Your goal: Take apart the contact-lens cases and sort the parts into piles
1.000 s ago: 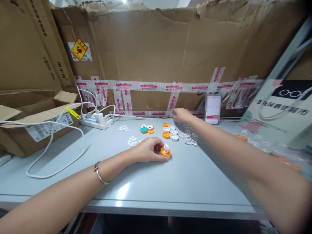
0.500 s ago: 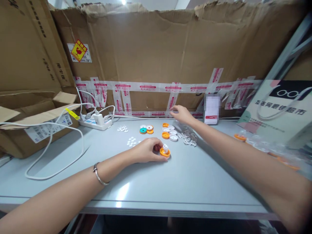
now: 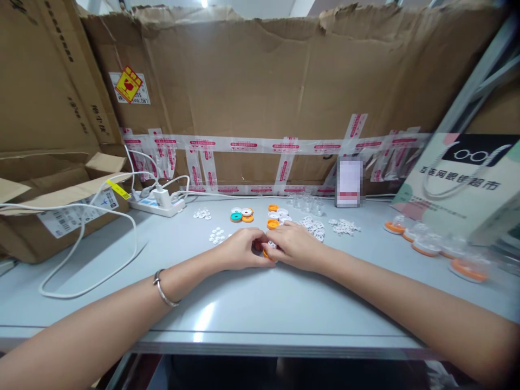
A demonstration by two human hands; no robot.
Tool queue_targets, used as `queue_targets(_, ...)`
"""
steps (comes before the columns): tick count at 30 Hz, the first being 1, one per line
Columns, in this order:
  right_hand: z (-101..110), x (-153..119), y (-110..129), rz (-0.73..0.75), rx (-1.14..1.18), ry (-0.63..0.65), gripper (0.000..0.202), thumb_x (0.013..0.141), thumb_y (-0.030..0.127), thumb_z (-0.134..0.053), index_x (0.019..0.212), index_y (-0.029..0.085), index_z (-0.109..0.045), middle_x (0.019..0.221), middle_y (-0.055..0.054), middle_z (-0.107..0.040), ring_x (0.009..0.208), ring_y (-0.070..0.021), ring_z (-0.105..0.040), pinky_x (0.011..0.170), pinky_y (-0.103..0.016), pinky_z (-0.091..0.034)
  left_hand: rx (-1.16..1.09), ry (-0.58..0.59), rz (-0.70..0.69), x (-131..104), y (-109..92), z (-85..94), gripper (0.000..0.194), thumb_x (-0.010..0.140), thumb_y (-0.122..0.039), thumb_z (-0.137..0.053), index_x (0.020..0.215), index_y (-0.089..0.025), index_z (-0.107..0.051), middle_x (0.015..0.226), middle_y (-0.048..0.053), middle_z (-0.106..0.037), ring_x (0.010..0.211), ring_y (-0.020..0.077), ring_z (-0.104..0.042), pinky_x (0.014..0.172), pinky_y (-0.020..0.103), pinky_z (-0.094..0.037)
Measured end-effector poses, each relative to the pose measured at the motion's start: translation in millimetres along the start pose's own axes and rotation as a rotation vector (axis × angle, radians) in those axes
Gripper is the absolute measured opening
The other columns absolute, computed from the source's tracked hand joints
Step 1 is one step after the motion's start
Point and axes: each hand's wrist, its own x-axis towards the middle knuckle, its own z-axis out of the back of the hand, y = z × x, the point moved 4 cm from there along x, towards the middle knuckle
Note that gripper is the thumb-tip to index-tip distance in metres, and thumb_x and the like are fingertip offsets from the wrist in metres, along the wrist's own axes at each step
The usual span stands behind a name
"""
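Thumb and curled fingers of the left hand (image 3: 239, 250) are clamped round the left side of an orange round cap (image 3: 266, 254), just below the centre of the frame; a white insert (image 3: 272, 245) shows inside it. The right hand (image 3: 296, 246) bends over the cap from the right, knuckles up, fingers drawn together and tips at its rim; whether they pinch anything is hidden. The left forearm (image 3: 122, 309) climbs from the lower left, a silver bangle (image 3: 161, 293) at the wrist; the right forearm (image 3: 406, 295) slants in from the lower right. Just beyond the hands lie more orange and white caps (image 3: 273, 215) and, right of centre, small white plastic pieces (image 3: 345, 227). A phone (image 3: 350, 181) stands behind, its screen pixelated, a red strip near the bottom. At the right edge, a paper bag (image 3: 450, 211) bears a glasses logo (image 3: 471, 155) and large Chinese characters (image 3: 479, 182) ending in 眼镜超市. In the upper left, a white label (image 3: 145, 85) on the big carton (image 3: 244, 76) carries a line starting "LM27", partly covered by a yellow and red diamond sticker (image 3: 129, 85) with a goblet symbol. Red-and-white packing tape (image 3: 244, 145) crosses the carton, its lettering too small to read; so is the print on the barcode label (image 3: 65, 221) of the open box (image 3: 24, 238) at left
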Motion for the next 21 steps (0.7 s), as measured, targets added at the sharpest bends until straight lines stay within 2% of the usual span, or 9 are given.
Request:
queue_targets(7,-6,-2,2,0.062,-0.052,-0.153,0.022,0.084,0.022,-0.037,0.069,0.016,-0.052,0.064,-0.002,-0.059,0.056,-0.0126,-0.045,0.067,-0.029,-0.030,0.012,-0.015,-0.002,0,-2,-0.1,0.023,0.063,-0.034,-0.064,0.068,-0.015,-0.051,0.064,-0.003,-0.051,0.058,0.0097,-0.046,0.053,0.020,-0.036)
queue_targets(10,12,2,-5,-0.024,0.065,-0.315,0.025,0.084,0.026,-0.036,0.061,0.018,-0.042,0.054,0.001,-0.048,0.052,-0.0115,-0.039,0.059,-0.027,-0.030,0.008,0.000,0.023,-1,0,0.3,0.028,0.063,-0.040,-0.064,0.074,-0.015,-0.056,0.066,-0.001,-0.054,0.058,0.0103,-0.047,0.052,0.020,-0.037)
queue_targets(12,31,3,-15,-0.164,0.238,-0.471,0.027,0.086,0.029,-0.034,0.061,0.020,-0.035,0.051,0.004,-0.039,0.048,-0.0103,-0.035,0.052,-0.024,-0.028,0.002,0.012,0.042,-1,0,0.3,0.034,0.063,-0.044,-0.064,0.081,-0.015,-0.058,0.070,0.000,-0.057,0.059,0.0109,-0.049,0.053,0.021,-0.038)
queue_targets(14,46,3,-20,-0.242,0.427,-0.554,0.028,0.088,0.033,-0.032,0.064,0.020,-0.033,0.050,0.006,-0.036,0.046,-0.0091,-0.034,0.048,-0.022,-0.027,0.011,0.007,0.046,-1,-1,0.4,0.035,0.063,-0.044,-0.063,0.084,-0.016,-0.060,0.073,0.001,-0.059,0.061,0.0113,-0.050,0.054,0.021,-0.039)
queue_targets(18,57,-1,-14,-0.225,0.638,-0.509,0.025,0.088,0.038,-0.036,0.071,0.020,-0.040,0.055,0.006,-0.043,0.049,-0.0081,-0.038,0.049,-0.020,-0.030,0.075,-0.035,-0.011,0,-5,1.4,0.028,0.066,-0.035,-0.062,0.088,-0.017,-0.061,0.078,0.002,-0.059,0.066,0.0122,-0.052,0.059,0.022,-0.041)
queue_targets(21,60,-7,-5,-0.205,0.711,-0.510,0.018,0.086,0.036,-0.044,0.080,0.019,-0.049,0.066,0.003,-0.051,0.058,-0.0086,-0.045,0.055,-0.020,-0.035,0.135,-0.040,-0.065,0,-6,2.1,0.032,0.068,-0.034,-0.062,0.096,-0.017,-0.061,0.081,0.002,-0.057,0.070,0.0130,-0.053,0.064,0.023,-0.043)
